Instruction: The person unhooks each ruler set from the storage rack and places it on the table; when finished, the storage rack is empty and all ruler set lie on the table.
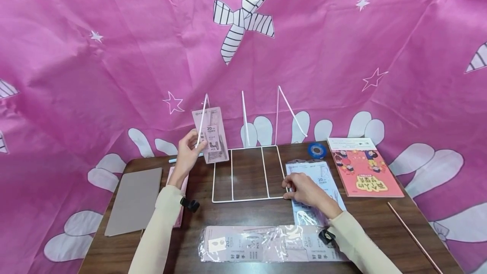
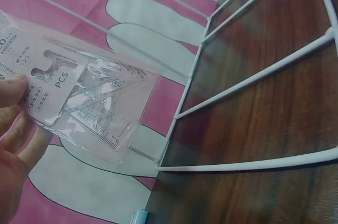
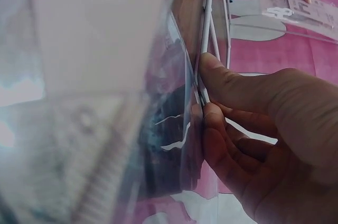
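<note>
A left hand (image 1: pixel 187 152) held a pink ruler packet (image 1: pixel 210 134) upright against the leftmost divider of a white wire rack (image 1: pixel 247 174), while the right hand (image 1: pixel 304 190) pinched the rack's front right corner, resting on a blue packet (image 1: pixel 323 181). A blue tape roll (image 1: pixel 317 150), red booklet (image 1: pixel 363 168), grey folder (image 1: pixel 134 200) and more packets (image 1: pixel 262 243) lay around the rack.

Left hand (image 1: pixel 187 154) raised, fingers pinched in a grip, right hand (image 1: pixel 304 190) low, fingers curled, both forearms outstretched
</note>
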`<state>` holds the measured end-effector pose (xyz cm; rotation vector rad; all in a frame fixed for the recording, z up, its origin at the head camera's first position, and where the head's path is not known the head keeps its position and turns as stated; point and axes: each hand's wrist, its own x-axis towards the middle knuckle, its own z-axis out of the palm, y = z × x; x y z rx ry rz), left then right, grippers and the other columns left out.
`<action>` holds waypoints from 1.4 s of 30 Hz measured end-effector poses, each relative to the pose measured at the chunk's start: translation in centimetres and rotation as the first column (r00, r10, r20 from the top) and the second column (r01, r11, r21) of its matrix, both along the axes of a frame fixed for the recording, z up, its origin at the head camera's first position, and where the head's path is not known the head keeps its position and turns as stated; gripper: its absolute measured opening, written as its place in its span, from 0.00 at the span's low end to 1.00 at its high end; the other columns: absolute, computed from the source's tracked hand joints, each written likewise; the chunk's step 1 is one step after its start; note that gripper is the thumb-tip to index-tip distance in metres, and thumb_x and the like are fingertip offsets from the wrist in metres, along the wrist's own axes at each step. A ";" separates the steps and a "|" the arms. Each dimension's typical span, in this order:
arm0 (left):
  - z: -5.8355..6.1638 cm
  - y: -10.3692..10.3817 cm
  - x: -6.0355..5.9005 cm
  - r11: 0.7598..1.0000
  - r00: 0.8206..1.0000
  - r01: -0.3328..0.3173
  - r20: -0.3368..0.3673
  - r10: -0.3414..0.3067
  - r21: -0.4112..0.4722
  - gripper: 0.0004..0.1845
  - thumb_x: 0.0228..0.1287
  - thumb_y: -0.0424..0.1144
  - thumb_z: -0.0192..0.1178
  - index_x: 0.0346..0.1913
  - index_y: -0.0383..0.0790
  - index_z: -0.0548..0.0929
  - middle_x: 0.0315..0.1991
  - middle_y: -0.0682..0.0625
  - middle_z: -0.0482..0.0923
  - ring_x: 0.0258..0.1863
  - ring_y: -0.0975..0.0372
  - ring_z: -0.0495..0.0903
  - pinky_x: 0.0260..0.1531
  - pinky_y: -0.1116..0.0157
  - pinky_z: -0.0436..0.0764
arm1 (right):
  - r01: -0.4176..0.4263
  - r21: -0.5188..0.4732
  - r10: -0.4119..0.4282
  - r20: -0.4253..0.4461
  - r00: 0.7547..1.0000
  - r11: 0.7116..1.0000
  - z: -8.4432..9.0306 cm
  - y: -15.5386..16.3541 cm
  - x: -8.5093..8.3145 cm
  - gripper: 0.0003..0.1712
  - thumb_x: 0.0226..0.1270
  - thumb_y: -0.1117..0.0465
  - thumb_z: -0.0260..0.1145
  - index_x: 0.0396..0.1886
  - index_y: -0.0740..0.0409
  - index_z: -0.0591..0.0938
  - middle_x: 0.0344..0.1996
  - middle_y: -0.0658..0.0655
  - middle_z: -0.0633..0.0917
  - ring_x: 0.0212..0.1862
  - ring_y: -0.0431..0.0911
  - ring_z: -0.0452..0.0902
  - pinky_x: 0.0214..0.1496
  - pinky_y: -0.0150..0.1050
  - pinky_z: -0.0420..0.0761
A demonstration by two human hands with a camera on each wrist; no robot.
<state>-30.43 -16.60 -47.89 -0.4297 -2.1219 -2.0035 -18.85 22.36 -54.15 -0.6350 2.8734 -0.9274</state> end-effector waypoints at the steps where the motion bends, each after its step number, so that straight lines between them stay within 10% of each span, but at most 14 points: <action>1: -0.1 -0.1 0.3 1.000 1.000 0.000 -0.001 0.000 0.003 0.14 0.66 0.18 0.64 0.53 0.17 0.78 0.42 0.48 0.86 0.42 0.66 0.86 0.42 0.72 0.85 | -0.001 -0.003 0.001 0.001 1.000 1.000 0.0 0.0 0.0 0.14 0.54 0.63 0.84 0.36 0.59 0.87 0.24 0.47 0.80 0.28 0.36 0.71 0.31 0.33 0.74; 19: 0.4 -1.3 7.2 0.995 0.995 0.098 -0.013 -0.098 -0.016 0.11 0.68 0.21 0.64 0.51 0.23 0.79 0.42 0.54 0.88 0.41 0.65 0.87 0.42 0.68 0.87 | 0.002 0.003 -0.002 0.007 1.000 1.000 0.0 0.2 -0.1 0.14 0.53 0.63 0.84 0.36 0.59 0.87 0.24 0.47 0.80 0.28 0.34 0.69 0.32 0.34 0.74; 42: 0.4 -2.6 13.0 0.988 0.984 0.146 -0.098 -0.151 -0.053 0.16 0.67 0.18 0.62 0.56 0.24 0.79 0.49 0.51 0.85 0.48 0.63 0.86 0.47 0.67 0.86 | 0.010 0.015 -0.011 0.026 1.000 1.000 -0.1 0.1 -0.2 0.14 0.55 0.62 0.84 0.37 0.59 0.87 0.24 0.47 0.79 0.28 0.37 0.71 0.32 0.35 0.74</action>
